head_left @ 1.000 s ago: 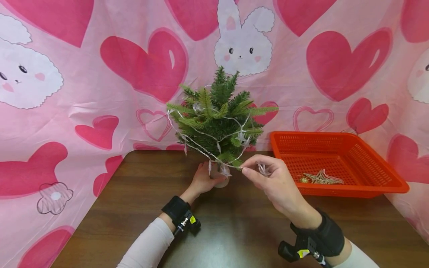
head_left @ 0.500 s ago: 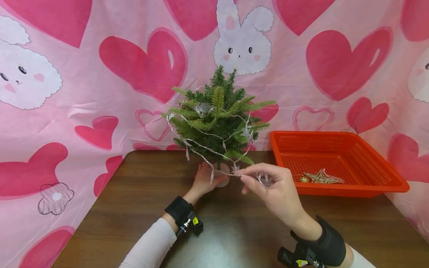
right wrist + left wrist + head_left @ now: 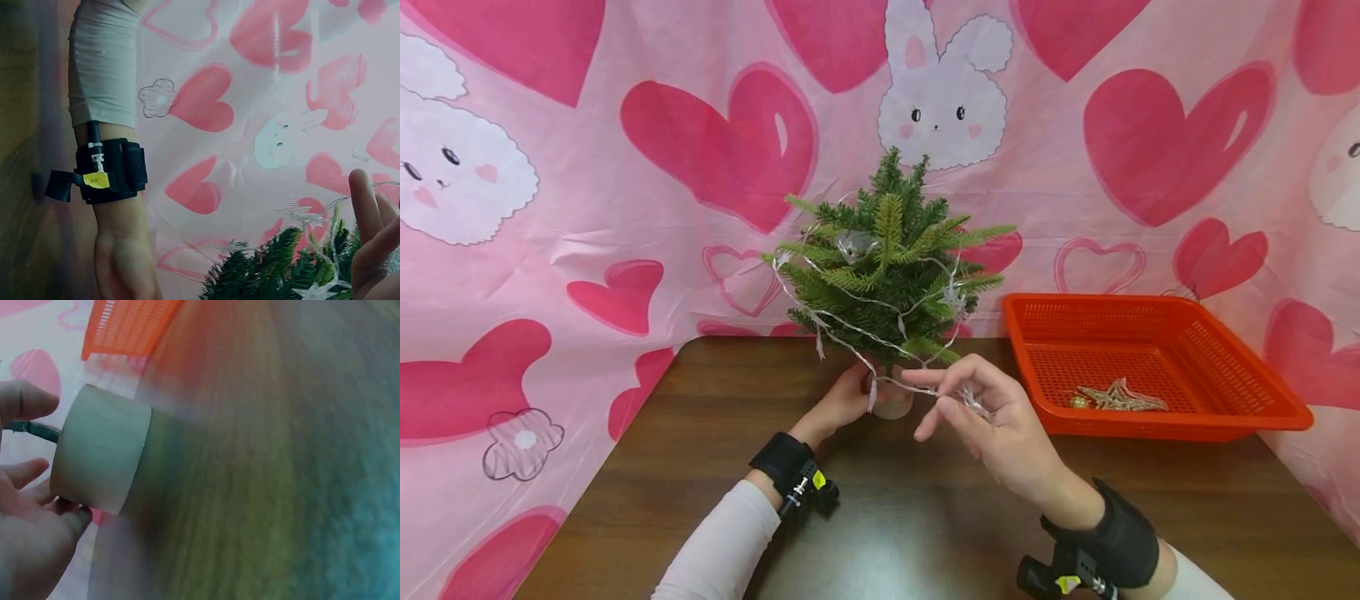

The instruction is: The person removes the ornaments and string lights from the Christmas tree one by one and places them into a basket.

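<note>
A small artificial Christmas tree [image 3: 891,287] stands upright on a pale round base [image 3: 103,450]. Clear string lights [image 3: 857,346] with star-shaped pieces loop around its branches. My left hand [image 3: 842,400] is beside the base; in the left wrist view its lower fingers are right at the base's side, while the thumb stands apart near the green stem. In front of the tree, my right hand [image 3: 1011,421] pinches the strand between thumb and a finger, other fingers extended. A bunch of the remaining string [image 3: 973,400] sits in that hand's palm.
To the right is an orange plastic basket [image 3: 1157,425] holding a glittery star [image 3: 1122,396] and a small gold ball [image 3: 1078,402]. Behind the brown wooden table [image 3: 880,517] hangs a pink cloth [image 3: 700,250] with hearts and rabbits.
The tree has turned slightly. My left thumb has come away from the base. My right hand has moved a little down and left with the strand, and some fingers have spread.
</note>
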`<state>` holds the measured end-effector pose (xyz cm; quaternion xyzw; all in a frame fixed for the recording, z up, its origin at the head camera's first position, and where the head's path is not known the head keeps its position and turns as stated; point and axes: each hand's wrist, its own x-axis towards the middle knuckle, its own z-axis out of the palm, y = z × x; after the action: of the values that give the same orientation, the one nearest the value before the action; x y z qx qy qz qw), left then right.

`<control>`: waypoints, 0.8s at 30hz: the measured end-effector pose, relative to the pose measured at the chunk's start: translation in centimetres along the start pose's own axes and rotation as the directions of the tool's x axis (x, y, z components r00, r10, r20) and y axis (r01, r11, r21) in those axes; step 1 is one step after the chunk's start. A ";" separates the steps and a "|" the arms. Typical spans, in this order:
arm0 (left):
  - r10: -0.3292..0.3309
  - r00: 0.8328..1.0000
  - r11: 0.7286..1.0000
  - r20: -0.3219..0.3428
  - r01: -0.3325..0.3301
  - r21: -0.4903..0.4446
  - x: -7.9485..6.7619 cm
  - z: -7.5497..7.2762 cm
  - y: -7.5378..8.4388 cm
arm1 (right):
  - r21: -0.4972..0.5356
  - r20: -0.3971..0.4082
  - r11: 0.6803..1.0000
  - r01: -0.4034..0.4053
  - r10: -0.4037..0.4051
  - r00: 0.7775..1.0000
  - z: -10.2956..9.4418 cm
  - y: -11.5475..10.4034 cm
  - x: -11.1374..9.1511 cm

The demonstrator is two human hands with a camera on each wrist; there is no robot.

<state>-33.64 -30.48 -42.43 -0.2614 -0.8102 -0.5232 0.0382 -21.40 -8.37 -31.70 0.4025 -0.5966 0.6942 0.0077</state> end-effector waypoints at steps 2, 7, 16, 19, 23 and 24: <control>0.002 1.000 1.000 0.021 -0.002 0.007 0.1 0.0 -1.0 | 0.065 0.035 0.998 0.023 -0.025 0.999 0.0 0.3 0.0; 0.032 0.999 0.997 0.032 -0.034 0.064 0.6 0.2 -3.6 | 0.210 0.137 0.973 0.090 -0.120 0.983 0.1 0.9 0.3; 0.079 0.994 0.991 0.071 -0.086 0.101 0.5 0.3 -4.1 | 0.175 0.066 0.977 0.125 -0.138 0.988 0.4 1.4 0.6; 0.062 0.995 0.993 0.074 -0.069 0.095 0.6 0.2 -4.0 | 0.115 0.015 0.980 0.161 -0.163 0.986 0.5 1.5 0.6; 0.041 0.997 0.993 0.071 -0.048 0.112 0.7 0.1 -4.0 | 0.058 -0.024 0.976 0.209 -0.208 0.978 0.5 1.6 0.7; 0.037 0.997 0.993 0.072 -0.045 0.106 0.7 0.1 -4.0 | 0.047 -0.031 0.975 0.217 -0.215 0.976 0.5 1.7 0.8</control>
<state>-36.09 -31.40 -45.58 -0.2937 -0.8325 -0.4685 0.0347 -22.46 -9.66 -32.67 0.4563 -0.5317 0.7090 0.0806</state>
